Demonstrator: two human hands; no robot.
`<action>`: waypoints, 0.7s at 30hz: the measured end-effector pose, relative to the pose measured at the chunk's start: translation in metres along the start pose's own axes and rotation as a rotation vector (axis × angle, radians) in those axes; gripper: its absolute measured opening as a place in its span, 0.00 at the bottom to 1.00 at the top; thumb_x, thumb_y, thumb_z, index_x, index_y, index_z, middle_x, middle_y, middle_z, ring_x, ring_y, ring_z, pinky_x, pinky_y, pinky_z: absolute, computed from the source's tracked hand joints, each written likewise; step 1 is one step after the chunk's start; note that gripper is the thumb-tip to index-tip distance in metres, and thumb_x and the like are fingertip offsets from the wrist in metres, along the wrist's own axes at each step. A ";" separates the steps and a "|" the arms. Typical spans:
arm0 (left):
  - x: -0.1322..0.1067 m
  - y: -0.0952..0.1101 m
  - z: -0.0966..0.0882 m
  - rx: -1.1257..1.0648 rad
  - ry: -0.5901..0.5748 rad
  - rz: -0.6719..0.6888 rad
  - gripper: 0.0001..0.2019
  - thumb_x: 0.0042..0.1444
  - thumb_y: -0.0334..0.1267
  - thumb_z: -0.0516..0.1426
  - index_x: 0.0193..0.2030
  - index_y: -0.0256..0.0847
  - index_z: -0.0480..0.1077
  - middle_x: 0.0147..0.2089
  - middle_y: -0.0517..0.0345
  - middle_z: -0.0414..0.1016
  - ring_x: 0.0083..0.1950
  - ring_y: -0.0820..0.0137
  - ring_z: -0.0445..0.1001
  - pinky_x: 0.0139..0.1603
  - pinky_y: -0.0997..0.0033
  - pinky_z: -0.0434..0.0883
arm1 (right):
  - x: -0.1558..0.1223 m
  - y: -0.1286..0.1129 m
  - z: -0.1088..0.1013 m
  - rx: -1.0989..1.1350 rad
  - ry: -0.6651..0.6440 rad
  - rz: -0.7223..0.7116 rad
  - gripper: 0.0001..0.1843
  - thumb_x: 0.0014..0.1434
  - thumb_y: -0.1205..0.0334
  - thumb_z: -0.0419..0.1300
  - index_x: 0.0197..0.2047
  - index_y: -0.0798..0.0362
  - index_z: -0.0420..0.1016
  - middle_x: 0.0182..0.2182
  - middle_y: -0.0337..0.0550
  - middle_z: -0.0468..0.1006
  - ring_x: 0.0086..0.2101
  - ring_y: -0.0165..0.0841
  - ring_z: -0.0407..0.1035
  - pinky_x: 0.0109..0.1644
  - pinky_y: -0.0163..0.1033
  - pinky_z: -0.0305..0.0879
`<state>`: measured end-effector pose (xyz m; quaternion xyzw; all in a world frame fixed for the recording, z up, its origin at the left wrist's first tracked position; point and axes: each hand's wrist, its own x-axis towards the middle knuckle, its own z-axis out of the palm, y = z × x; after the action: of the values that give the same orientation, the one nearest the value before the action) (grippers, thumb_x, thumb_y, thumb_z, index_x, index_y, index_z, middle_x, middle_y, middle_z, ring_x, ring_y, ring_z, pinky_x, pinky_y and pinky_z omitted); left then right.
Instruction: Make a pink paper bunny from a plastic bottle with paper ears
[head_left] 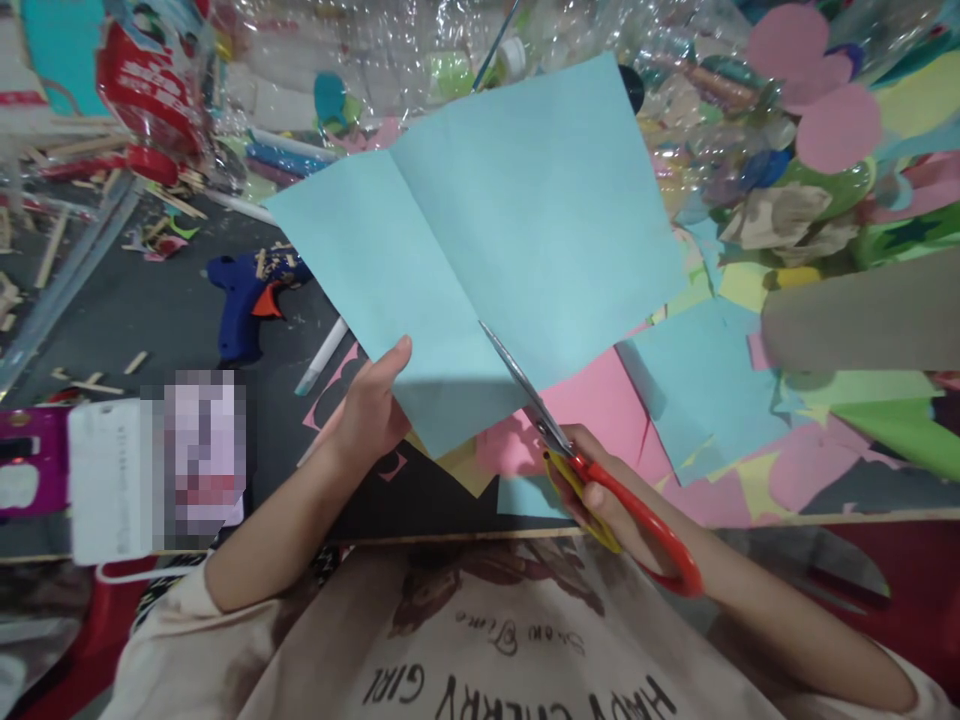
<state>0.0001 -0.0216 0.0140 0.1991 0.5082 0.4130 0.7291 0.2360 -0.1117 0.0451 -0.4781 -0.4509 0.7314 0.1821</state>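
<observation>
A large light-blue sheet of paper [555, 220] is raised above the table, with a crease running down it. My left hand [367, 410] grips its lower left edge, thumb on top and the other fingers hidden underneath. In my right hand [600, 490] are scissors [637, 520] with red and yellow handles. Their blades lie along a cut in the paper, the tip reaching the crease line near the sheet's middle. Pink paper [600, 400] lies beneath the sheet.
On the left are a blue glue gun [244, 305], a white marker [322, 355], a white card holder [109, 480] and scattered wooden sticks. Clear plastic bottles crowd the back, one with a red label [146, 90]. Coloured paper scraps [705, 380] cover the right side.
</observation>
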 end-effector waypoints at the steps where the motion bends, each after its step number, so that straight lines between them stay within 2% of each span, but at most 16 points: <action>1: 0.000 0.000 -0.001 -0.003 -0.007 0.002 0.23 0.53 0.50 0.62 0.52 0.39 0.73 0.47 0.52 0.82 0.61 0.51 0.73 0.60 0.58 0.70 | 0.001 0.001 0.000 0.008 0.011 0.015 0.35 0.55 0.23 0.49 0.43 0.48 0.57 0.28 0.33 0.56 0.24 0.25 0.49 0.23 0.35 0.47; 6: 0.000 0.000 0.001 -0.009 -0.016 -0.013 0.23 0.53 0.50 0.61 0.52 0.39 0.73 0.46 0.51 0.82 0.60 0.52 0.74 0.59 0.61 0.71 | 0.003 -0.001 0.002 0.026 0.034 0.075 0.37 0.53 0.23 0.52 0.48 0.48 0.57 0.29 0.34 0.57 0.24 0.25 0.49 0.23 0.35 0.46; 9: -0.001 0.002 0.003 -0.008 0.016 -0.025 0.23 0.54 0.49 0.60 0.53 0.39 0.73 0.45 0.51 0.82 0.60 0.52 0.74 0.58 0.61 0.71 | 0.002 0.001 0.002 0.011 0.050 0.043 0.35 0.55 0.25 0.52 0.49 0.48 0.58 0.30 0.35 0.58 0.25 0.26 0.50 0.23 0.36 0.47; 15: -0.003 0.003 0.005 -0.020 0.050 -0.088 0.22 0.55 0.49 0.59 0.53 0.41 0.74 0.44 0.51 0.82 0.60 0.52 0.74 0.58 0.60 0.72 | 0.000 0.010 -0.003 0.007 -0.029 -0.058 0.32 0.59 0.26 0.49 0.46 0.48 0.58 0.30 0.35 0.59 0.25 0.27 0.52 0.25 0.36 0.49; 21: -0.007 0.003 0.011 -0.003 0.079 -0.128 0.21 0.53 0.46 0.60 0.52 0.41 0.74 0.42 0.52 0.83 0.60 0.51 0.74 0.57 0.60 0.73 | 0.000 -0.002 -0.006 0.044 -0.102 -0.088 0.30 0.62 0.29 0.44 0.48 0.47 0.57 0.32 0.37 0.60 0.27 0.28 0.56 0.26 0.36 0.54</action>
<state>0.0082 -0.0245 0.0249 0.1487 0.5478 0.3737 0.7336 0.2406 -0.1084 0.0461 -0.4160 -0.4640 0.7557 0.2016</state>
